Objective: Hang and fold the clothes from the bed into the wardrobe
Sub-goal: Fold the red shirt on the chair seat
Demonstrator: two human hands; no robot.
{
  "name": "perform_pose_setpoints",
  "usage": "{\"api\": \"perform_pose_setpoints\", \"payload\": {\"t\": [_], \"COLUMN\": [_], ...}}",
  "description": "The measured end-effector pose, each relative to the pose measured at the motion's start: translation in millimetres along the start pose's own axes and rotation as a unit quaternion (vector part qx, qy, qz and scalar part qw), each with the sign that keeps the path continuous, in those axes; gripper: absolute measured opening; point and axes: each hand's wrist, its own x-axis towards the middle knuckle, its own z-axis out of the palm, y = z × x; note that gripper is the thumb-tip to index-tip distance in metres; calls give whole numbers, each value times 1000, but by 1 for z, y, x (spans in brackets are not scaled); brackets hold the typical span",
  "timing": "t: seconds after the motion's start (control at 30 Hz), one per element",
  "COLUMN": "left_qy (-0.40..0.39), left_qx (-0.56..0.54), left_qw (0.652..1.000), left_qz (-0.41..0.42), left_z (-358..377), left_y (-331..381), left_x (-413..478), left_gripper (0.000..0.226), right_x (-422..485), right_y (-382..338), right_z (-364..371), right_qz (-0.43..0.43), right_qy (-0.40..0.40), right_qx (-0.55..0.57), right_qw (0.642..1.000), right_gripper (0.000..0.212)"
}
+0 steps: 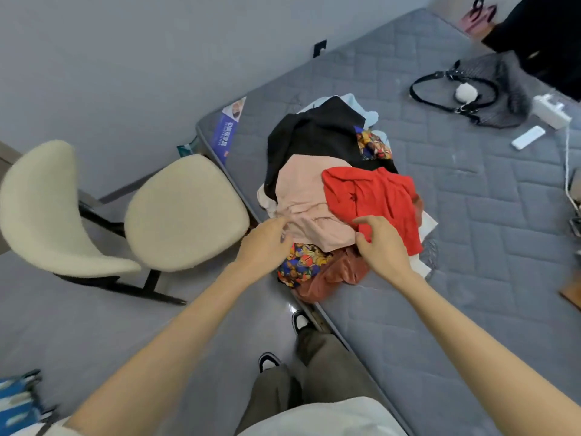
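A heap of clothes lies at the near edge of the grey mattress (408,309): a red garment (374,196) on top at the right, a pale pink one (301,196) beside it, a black one (314,133) behind, a colourful patterned piece (301,262) and a rust-brown piece (333,275) at the front. My right hand (380,243) pinches the lower edge of the red garment between thumb and fingers. My left hand (267,243) rests at the pink garment's near-left edge with its fingers curled into the fabric. No wardrobe is in view.
A cream upholstered chair (185,212) stands on the floor just left of the bed. On the mattress at the far right lie a black handbag (481,89), a white charger (550,111) with its cable and a white remote (528,137). My legs and shoes stand beside the bed edge.
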Motion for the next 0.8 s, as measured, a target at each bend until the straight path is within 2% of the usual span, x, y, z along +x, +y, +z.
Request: {"api": "perform_pose_setpoints", "payload": {"t": [0.27,0.43,0.57,0.63,0.7,0.77,0.8], "left_qy": [-117,-161,-170,-162,-157,-146,-137], "left_qx": [-48,-79,-75,-74,-72,-55,-44], "left_qw": [992,984,982,984,985,988,990], "left_qz": [-12,-12,-11,-8,-9,-1,9], "left_z": [103,151,187,203,217,226,230], "left_y": [34,39,38,40,46,54,59], "left_x": [105,157,187,196,201,202,201], "left_gripper": [46,49,53,58,69,86,96], "right_x": [76,123,151,161,166,165,162], "right_y": [109,160,189,201,206,205,203], "right_z": [22,43,59,63,60,50,42], "right_qz": [204,276,281,268,237,202,186], "right_qy": [-54,-77,-135,-140,-134,-122,-118], "right_qx": [63,98,106,79,67,135,188], "right_qw": [975,953,944,950,960,962,957], "right_gripper": [46,58,65,50,27,4,20]}}
